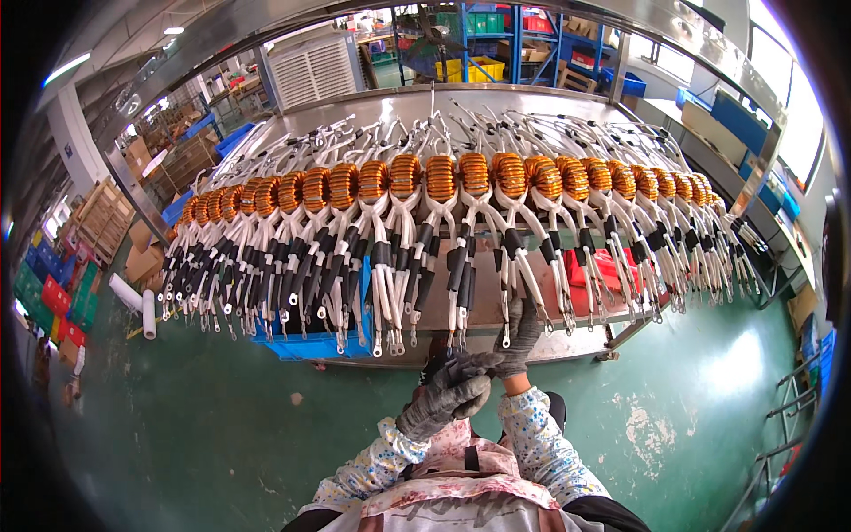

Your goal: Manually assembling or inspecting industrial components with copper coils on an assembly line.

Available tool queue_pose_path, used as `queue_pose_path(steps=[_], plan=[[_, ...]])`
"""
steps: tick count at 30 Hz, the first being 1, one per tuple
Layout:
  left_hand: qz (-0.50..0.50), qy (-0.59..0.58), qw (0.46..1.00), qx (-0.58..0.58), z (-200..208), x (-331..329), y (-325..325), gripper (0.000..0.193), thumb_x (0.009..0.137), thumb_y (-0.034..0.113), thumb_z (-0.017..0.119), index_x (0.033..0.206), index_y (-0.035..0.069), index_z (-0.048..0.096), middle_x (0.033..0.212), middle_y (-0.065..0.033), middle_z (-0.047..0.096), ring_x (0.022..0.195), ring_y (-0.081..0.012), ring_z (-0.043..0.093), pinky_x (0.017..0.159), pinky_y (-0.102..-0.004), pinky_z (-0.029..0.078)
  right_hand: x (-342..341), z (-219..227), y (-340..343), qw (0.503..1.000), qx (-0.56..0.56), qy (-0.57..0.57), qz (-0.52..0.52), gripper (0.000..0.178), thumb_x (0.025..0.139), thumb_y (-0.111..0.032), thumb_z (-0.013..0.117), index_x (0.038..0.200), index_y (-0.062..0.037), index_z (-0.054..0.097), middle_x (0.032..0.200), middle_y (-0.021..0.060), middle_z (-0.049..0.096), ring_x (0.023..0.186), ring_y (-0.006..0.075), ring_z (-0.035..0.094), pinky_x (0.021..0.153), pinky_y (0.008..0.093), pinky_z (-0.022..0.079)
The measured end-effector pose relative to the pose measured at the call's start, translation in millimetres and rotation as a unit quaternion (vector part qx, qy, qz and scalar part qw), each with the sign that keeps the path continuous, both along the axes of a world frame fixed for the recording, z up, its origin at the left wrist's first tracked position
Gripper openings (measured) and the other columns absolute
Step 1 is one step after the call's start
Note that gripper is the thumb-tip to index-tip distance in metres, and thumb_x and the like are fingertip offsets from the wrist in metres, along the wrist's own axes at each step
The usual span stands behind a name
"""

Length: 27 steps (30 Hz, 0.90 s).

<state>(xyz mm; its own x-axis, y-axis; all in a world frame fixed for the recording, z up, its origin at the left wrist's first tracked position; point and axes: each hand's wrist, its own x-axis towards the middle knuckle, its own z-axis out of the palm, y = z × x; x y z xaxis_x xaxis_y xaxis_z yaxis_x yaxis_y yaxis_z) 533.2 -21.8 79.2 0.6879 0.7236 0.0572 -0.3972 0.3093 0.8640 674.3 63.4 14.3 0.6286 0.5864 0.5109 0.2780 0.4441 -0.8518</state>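
Both my hands wear dark grey gloves and are close together below the front edge of the table. My left hand [446,399] has its fingers curled, their tips against the thumb side of the other hand; whatever lies inside them is hidden. My right hand [519,341] points up with fingers stretched out beside the hanging white leads [529,279], a strip of wrist bare below its glove. Above stands a long row of copper-wound ring coils [475,175]. Their white leads hang over the front edge, with black sleeves [456,266] and metal ring terminals [506,340] at the ends.
The coils rest on a metal table [390,108] under a metal frame; more leads spread behind them. Underneath are a blue crate [306,348] and a red bin [603,270]. White rolls [149,315] stand at left. Metal racks [784,408] stand at right on green floor [222,426].
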Motion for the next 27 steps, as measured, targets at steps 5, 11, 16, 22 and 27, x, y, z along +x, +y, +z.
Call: queue_pose_path(steps=[5,11,16,22,27], plan=[[0.030,0.012,0.996,-0.085,-36.9,-15.0,-11.5,0.034,0.087,0.018,0.054,0.119,0.008,0.048,0.058,0.0012,0.042,0.047,-0.0059,0.033,0.042,-0.0189,0.027,17.9,12.7,1.0,0.483,0.031,0.572,0.662,0.025,0.090,-0.030,0.047,0.072,-0.0123,0.046,0.052,-0.0040,0.032,0.040,0.0066,0.032,0.033,0.0207,0.028],[0.047,0.047,0.990,-0.127,-45.9,-19.4,-25.2,0.033,0.088,0.017,0.052,0.120,0.010,0.049,0.058,0.0007,0.042,0.047,-0.0068,0.034,0.043,-0.0194,0.027,13.8,31.4,-22.7,0.847,-0.079,0.374,0.370,0.024,0.085,-0.033,0.056,0.082,-0.0093,0.051,0.055,-0.0034,0.043,0.042,0.0061,0.039,0.036,0.0195,0.031],[0.021,0.079,0.988,-0.129,-50.8,-6.1,-26.5,0.033,0.087,0.017,0.053,0.119,0.010,0.050,0.060,0.0005,0.045,0.046,-0.0053,0.032,0.042,-0.0179,0.026,33.1,-28.1,0.6,0.923,-0.104,0.220,0.299,0.028,0.086,-0.035,0.053,0.090,-0.0076,0.053,0.059,-0.0017,0.048,0.040,0.0068,0.038,0.035,0.0202,0.029],[0.036,0.080,0.992,-0.090,-48.1,-12.5,-28.3,0.039,0.086,0.017,0.056,0.123,0.009,0.046,0.077,-0.0017,0.059,0.046,-0.0021,0.039,0.038,-0.0155,0.030,16.3,31.0,-9.2,0.701,-0.014,0.519,0.489,0.031,0.086,-0.040,0.050,0.095,-0.0103,0.054,0.059,-0.0023,0.046,0.043,0.0092,0.039,0.038,0.0213,0.031],[0.037,0.104,0.984,-0.140,-38.0,-16.3,-36.9,0.030,0.085,0.023,0.057,0.109,0.004,0.056,0.070,-0.0005,0.055,0.046,-0.0033,0.036,0.040,-0.0165,0.026,18.0,19.4,-5.7,0.746,-0.034,0.502,0.436,0.030,0.088,-0.040,0.046,0.092,-0.0111,0.052,0.061,-0.0021,0.046,0.046,0.0111,0.041,0.039,0.0237,0.033]])
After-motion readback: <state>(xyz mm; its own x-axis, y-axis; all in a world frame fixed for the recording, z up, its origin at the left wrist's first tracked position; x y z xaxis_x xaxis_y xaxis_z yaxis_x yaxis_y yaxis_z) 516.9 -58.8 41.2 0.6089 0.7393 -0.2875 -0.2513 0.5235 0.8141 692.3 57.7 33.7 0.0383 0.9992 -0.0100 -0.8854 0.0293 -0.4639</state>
